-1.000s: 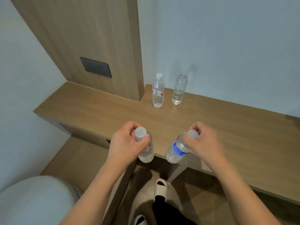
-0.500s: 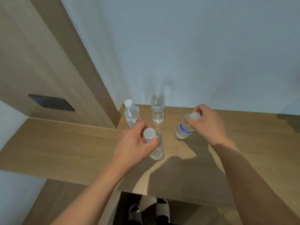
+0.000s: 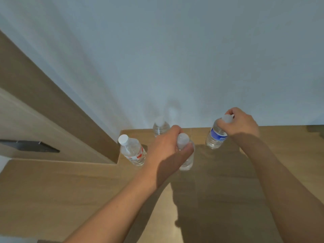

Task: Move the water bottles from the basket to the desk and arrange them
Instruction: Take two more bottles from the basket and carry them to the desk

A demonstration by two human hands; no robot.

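My left hand (image 3: pixel 166 151) grips the neck of a clear unlabelled bottle (image 3: pixel 186 160), whose base is at the wooden desk (image 3: pixel 70 190). My right hand (image 3: pixel 242 125) holds a blue-labelled bottle (image 3: pixel 216 137) by its cap end, tilted, close to the back wall. A red-labelled bottle (image 3: pixel 133 151) stands on the desk to the left. Another clear bottle (image 3: pixel 160 128) stands by the wall, partly hidden behind my left hand. No basket is in view.
A wooden wall panel (image 3: pixel 43 111) with a dark switch plate (image 3: pixel 29 146) rises at the left and juts onto the desk. The pale wall (image 3: pixel 175 58) closes the desk's back edge.
Both hands have carried their bottles forward over the desk toward the wall and the two standing bottles. The view has moved closer to the desk.
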